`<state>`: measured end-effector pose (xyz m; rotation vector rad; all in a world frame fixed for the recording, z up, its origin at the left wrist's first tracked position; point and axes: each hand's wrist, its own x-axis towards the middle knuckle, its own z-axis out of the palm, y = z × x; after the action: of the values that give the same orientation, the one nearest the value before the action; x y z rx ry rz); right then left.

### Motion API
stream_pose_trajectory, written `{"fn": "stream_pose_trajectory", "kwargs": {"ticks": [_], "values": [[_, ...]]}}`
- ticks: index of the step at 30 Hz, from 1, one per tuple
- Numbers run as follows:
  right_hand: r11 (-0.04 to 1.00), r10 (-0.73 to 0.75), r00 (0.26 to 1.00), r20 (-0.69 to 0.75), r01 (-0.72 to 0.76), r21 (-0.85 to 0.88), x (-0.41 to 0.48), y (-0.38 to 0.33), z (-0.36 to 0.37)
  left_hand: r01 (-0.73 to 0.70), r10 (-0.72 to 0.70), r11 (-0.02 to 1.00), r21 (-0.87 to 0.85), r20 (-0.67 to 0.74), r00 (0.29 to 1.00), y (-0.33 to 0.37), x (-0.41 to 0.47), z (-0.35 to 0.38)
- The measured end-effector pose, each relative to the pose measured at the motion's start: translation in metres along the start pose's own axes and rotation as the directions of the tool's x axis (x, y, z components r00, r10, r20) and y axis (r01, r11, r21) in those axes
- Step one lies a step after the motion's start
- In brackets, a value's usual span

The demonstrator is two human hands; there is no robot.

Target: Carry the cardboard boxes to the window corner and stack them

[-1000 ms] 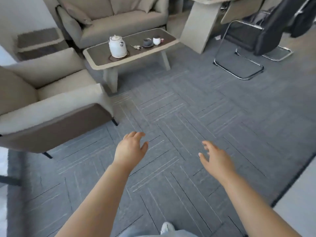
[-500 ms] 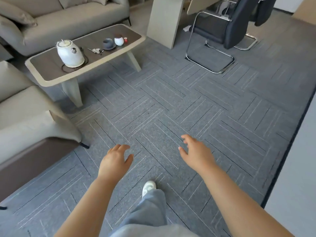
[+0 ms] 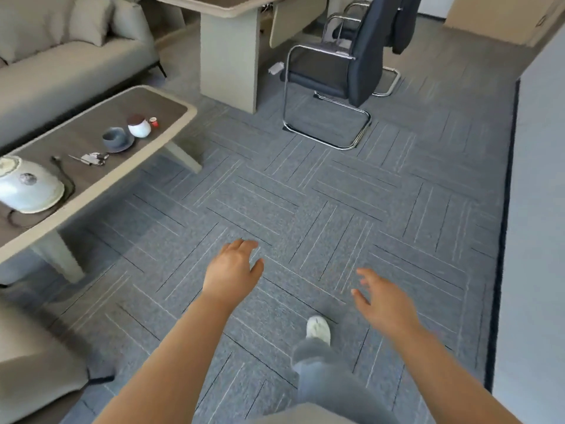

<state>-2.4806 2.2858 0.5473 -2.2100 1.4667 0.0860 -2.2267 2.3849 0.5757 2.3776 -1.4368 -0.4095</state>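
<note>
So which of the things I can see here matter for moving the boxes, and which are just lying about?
For the job: left hand, right hand, both empty; what looks like a cardboard box far ahead.
Just lying about: kettle, cup, jar, keys on the coffee table; sofa; black chair.

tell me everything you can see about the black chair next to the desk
The black chair has a padded seat and a tall back, leather-like by its sheen, on a bent chrome tube frame with loop armrests and a sled base. It stands upright on the grey carpet, its seat turned toward the pale desk. Nothing lies on the seat. A second dark chair stands just behind it.
</note>
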Motion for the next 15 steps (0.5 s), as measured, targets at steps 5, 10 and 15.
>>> {"fn": "stream_pose_trajectory", "kwargs": {"ticks": [5, 10, 15], "values": [[0.999, 0.045, 0.999, 0.009, -0.045, 0.008, 0.103, 0.031, -0.034, -0.022, 0.024, 0.999, -0.036, 0.035, 0.999, 0.035, 0.118, 0.019], [0.996, -0.078, 0.997, 0.005, 0.078, -0.034, 0.225, 0.015, -0.087, 0.027, -0.027, 1.0, -0.012, 0.035, 0.999, 0.049, 0.207, 0.018], [0.971, -0.235, 0.972, 0.012, 0.235, -0.037, 0.339, -0.055, -0.124, 0.185, -0.184, 0.983, -0.013, 0.028, 0.982, 0.018, 0.263, 0.007]]}}
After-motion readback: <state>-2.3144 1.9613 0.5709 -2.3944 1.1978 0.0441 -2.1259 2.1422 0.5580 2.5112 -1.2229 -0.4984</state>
